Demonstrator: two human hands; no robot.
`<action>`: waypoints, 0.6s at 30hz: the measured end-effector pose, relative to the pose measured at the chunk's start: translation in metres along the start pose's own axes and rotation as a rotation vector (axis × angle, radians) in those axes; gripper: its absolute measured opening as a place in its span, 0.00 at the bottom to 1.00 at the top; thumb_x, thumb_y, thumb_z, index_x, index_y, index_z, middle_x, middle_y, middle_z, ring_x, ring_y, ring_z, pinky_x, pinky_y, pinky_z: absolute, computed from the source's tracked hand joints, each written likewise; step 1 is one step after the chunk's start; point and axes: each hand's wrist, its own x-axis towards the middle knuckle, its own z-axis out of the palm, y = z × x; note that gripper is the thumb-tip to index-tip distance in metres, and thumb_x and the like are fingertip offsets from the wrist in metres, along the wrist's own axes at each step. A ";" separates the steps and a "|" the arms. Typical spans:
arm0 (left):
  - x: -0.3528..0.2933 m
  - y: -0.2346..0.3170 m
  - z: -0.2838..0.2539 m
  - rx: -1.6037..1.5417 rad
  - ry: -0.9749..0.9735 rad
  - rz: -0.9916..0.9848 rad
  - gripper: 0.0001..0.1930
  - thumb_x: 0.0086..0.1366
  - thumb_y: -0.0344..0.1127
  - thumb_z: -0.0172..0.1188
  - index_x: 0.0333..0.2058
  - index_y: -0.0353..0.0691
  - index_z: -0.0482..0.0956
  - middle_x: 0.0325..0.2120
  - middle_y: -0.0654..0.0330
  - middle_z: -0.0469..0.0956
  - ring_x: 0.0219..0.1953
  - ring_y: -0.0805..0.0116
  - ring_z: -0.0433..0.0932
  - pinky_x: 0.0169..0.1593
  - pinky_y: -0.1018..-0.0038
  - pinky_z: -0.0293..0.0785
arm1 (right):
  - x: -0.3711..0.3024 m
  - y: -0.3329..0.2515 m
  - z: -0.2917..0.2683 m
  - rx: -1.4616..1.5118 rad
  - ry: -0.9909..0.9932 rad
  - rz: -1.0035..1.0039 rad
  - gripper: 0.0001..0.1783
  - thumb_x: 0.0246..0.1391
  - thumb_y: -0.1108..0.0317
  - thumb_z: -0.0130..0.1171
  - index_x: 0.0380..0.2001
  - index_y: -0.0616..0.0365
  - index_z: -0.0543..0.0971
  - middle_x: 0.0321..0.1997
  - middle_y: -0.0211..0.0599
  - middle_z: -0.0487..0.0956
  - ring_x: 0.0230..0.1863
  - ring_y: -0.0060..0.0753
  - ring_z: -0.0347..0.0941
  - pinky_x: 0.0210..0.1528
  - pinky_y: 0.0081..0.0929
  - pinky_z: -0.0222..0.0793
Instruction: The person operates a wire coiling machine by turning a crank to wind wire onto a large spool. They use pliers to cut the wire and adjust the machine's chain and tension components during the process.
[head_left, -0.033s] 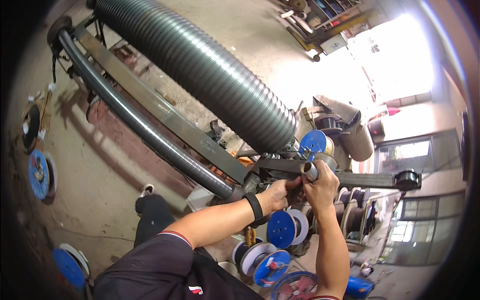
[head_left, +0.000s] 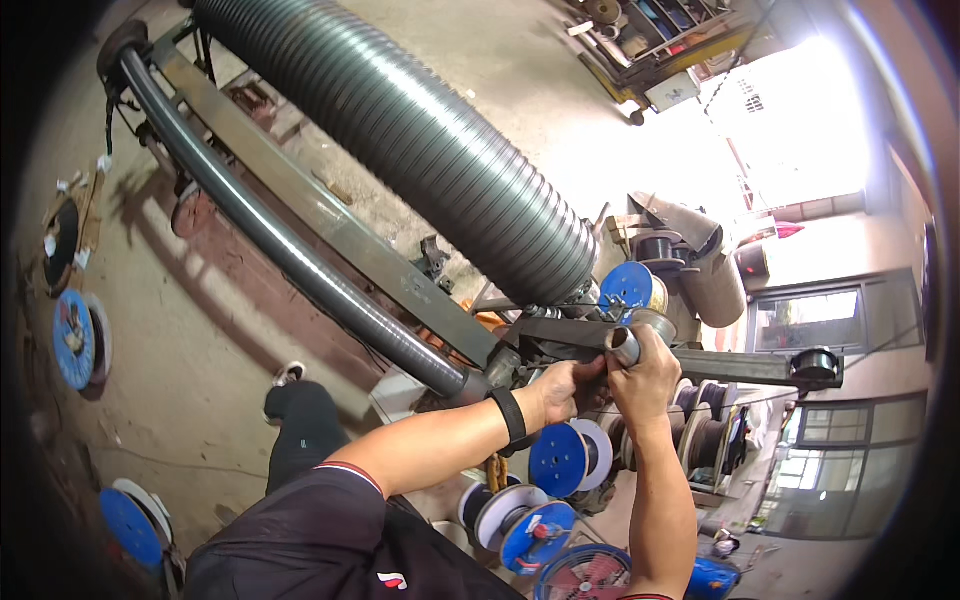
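Note:
My right hand is wrapped round a short grey metal tube, whose hollow end shows above the fist. Close against it on the left is my left hand, with a black band on its wrist. Its fingers are curled in, and what they grip is hidden in dark shadow between the two hands. Both hands are at the near end of a machine, beside a grey steel arm. Beyond them lies a large ribbed metal roller. A long, smooth dark roller runs alongside the machine's flat beam.
Blue-flanged spools stand below my hands, with dark-wound reels to the right. A fan is at the lower edge. More spools lie at the left. A loaded cart stands at the far right.
The view has shifted very slightly. Both hands and the tube keep nearly the same place and grip.

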 end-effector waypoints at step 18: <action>0.004 -0.004 -0.002 -0.046 0.064 -0.042 0.14 0.66 0.47 0.68 0.33 0.41 0.83 0.27 0.63 0.80 0.28 0.69 0.77 0.37 0.71 0.75 | 0.002 -0.003 0.007 -0.088 0.025 0.026 0.13 0.43 0.71 0.67 0.26 0.59 0.72 0.26 0.48 0.76 0.29 0.60 0.75 0.32 0.47 0.70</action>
